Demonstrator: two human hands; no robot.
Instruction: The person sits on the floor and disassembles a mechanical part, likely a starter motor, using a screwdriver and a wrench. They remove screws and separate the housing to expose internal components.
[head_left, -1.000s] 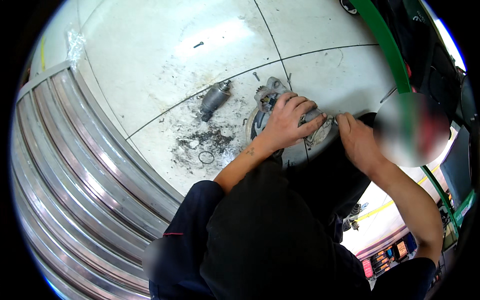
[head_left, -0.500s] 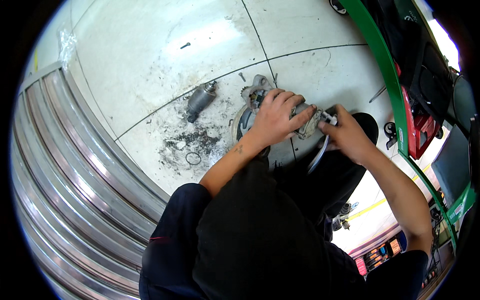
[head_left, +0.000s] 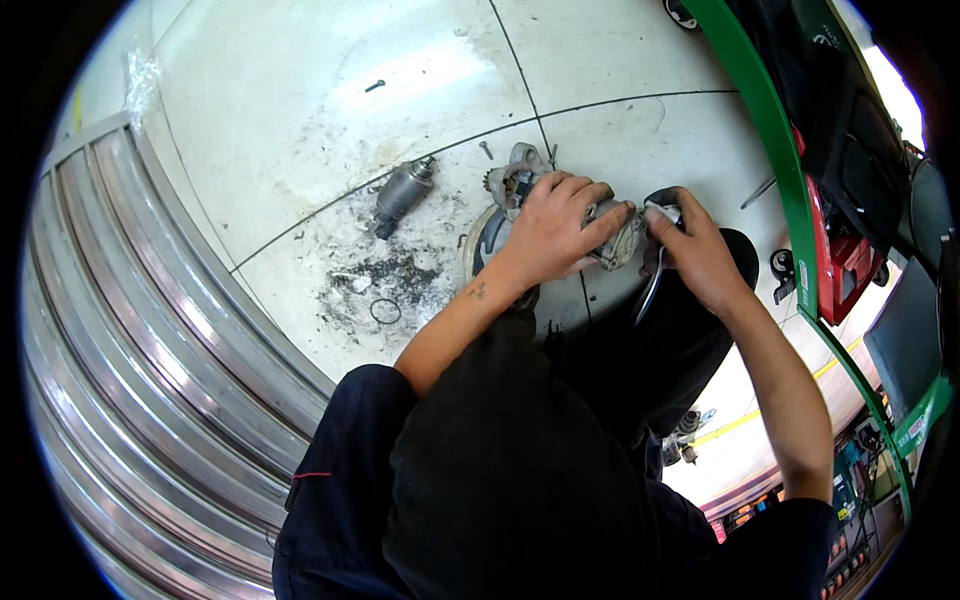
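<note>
My left hand [head_left: 555, 232] is wrapped over the body of a dirty grey starter motor [head_left: 618, 245], its thumb and fingers around the casing. The toothed, cast end [head_left: 523, 160] of the motor points away to the far left. At the near right end my right hand [head_left: 695, 245] is closed on a shiny metal ratchet wrench [head_left: 648, 298], whose handle hangs down toward my knee. Most of the wrench's head is hidden by my fingers. On the floor to the left lies a grey cylindrical solenoid [head_left: 403, 195].
Loose bolts [head_left: 375, 86] lie on the pale tiles. Black grime and a thin ring [head_left: 385, 312] are near the solenoid. A round grey part [head_left: 487, 240] sits below the motor. Ribbed metal [head_left: 170, 330] runs along the left; a green frame [head_left: 770, 120] stands right.
My right hand has shifted slightly right and turned with the ratchet wrench, away from the motor's end. My left hand keeps its hold on the motor.
</note>
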